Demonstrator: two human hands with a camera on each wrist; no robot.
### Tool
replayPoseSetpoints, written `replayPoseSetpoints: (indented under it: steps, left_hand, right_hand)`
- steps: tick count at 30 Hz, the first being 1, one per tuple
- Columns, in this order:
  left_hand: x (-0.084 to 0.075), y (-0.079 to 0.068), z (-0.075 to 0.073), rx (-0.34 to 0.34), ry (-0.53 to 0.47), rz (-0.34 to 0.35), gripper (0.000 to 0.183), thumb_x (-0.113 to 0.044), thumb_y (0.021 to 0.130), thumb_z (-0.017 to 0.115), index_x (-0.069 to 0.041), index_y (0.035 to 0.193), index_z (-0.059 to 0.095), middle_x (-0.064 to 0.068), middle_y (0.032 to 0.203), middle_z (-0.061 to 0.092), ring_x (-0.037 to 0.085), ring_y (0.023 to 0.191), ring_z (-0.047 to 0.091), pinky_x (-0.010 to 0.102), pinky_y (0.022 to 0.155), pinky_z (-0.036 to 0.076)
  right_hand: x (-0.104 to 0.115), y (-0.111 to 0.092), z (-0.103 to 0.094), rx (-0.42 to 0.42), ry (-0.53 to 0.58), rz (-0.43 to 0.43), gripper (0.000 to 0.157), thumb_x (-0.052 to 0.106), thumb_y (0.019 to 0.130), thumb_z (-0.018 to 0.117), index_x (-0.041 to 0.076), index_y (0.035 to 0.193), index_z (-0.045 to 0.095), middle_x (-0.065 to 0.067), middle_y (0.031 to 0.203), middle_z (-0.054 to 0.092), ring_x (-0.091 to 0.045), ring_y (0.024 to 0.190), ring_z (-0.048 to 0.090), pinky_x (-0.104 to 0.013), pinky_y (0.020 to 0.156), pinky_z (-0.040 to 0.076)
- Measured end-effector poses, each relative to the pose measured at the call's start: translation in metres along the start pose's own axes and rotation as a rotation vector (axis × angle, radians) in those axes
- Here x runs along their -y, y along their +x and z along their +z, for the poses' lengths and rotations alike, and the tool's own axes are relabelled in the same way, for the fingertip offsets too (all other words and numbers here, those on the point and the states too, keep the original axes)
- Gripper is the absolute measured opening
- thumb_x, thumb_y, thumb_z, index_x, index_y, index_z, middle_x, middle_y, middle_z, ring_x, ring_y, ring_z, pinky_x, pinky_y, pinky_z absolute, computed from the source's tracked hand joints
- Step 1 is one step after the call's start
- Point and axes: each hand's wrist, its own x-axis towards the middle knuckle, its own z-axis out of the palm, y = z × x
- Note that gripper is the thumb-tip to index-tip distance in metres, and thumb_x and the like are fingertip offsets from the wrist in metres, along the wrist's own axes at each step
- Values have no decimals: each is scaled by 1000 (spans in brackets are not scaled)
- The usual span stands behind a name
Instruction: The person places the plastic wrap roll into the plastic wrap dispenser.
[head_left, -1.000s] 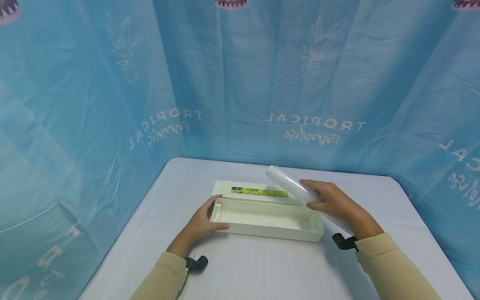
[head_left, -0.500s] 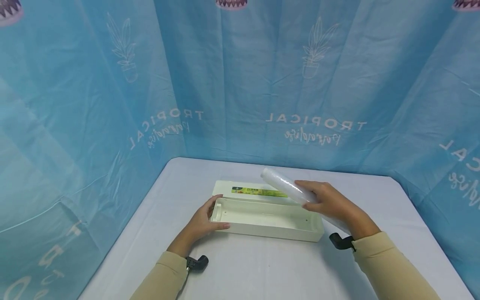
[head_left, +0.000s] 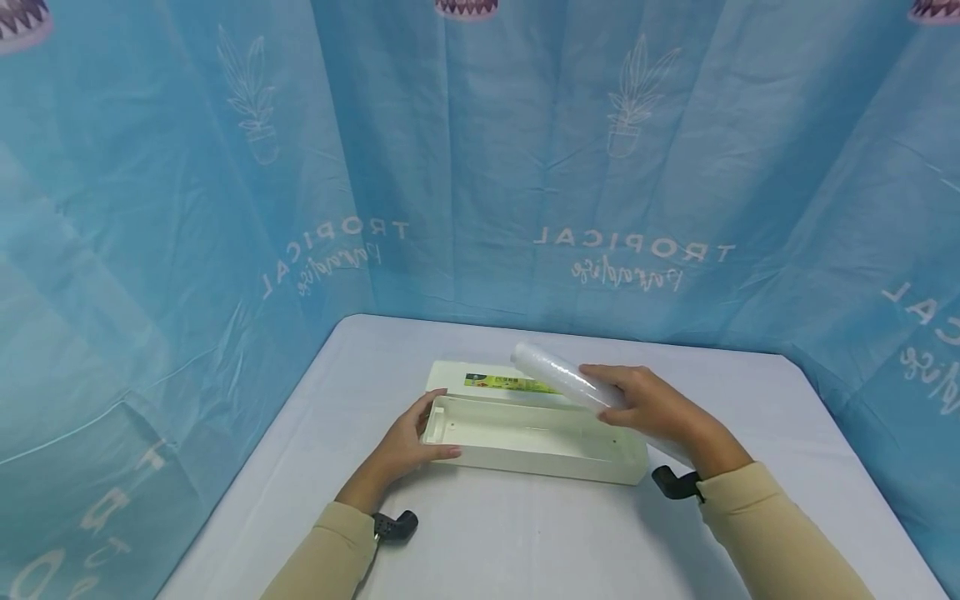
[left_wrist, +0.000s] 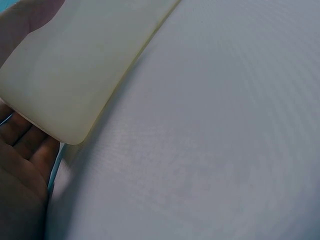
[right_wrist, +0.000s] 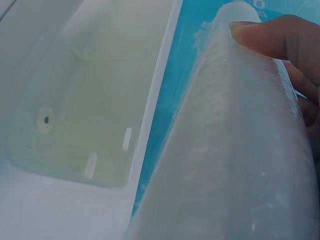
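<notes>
My left hand (head_left: 405,439) grips the left end of a long pale plastic wrap box (head_left: 547,467), thumb along the front and fingers at the far side. Behind the trough lies its opened lid (head_left: 450,372), which bears a green and yellow label (head_left: 502,382). A roll of cling film (head_left: 543,365) slants above the lid and the box's right part, held by my right hand (head_left: 656,410). In the right wrist view, the thumb presses on the film roll (right_wrist: 225,150) beside the box's bare inside. The left wrist view has the smooth box end (left_wrist: 95,65) between thumb and fingers.
A white cloth covers the table (head_left: 525,550). Blue printed curtains (head_left: 495,167) hang behind and at both sides. Each wrist wears a black camera mount, such as the left mount (head_left: 396,527).
My right hand has shifted a little left with the film roll, whose far end has come left and slightly nearer. The left hand and box have stayed put.
</notes>
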Motion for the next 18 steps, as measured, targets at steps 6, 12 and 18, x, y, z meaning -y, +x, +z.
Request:
replayPoseSetpoints:
  steps: [6, 12, 18]
  left_hand:
    - [1, 2, 1, -6, -5, -21, 112, -34, 68, 103, -27, 162, 41, 4, 160, 44, 31, 144, 46, 50, 115, 40]
    - [3, 2, 1, -3, 0, -9, 113, -36, 68, 103, -26, 162, 41, 4, 161, 43, 32, 146, 44, 50, 116, 38]
    - [3, 2, 0, -5, -5, -22, 113, -35, 68, 103, -26, 162, 41, 4, 163, 40, 31, 148, 40, 49, 117, 36]
  right_hand:
    - [3, 2, 3, 27, 7, -18, 75, 3, 89, 84, 10, 157, 52, -10, 151, 56, -30, 130, 58, -53, 103, 52]
    - [6, 5, 7, 60, 16, -18, 74, 3, 90, 84, 11, 156, 53, -7, 152, 56, -29, 133, 56, -52, 106, 50]
    - [11, 9, 10, 83, 16, -11, 74, 4, 90, 85, 14, 156, 54, -5, 152, 56, -28, 134, 55, -52, 107, 49]
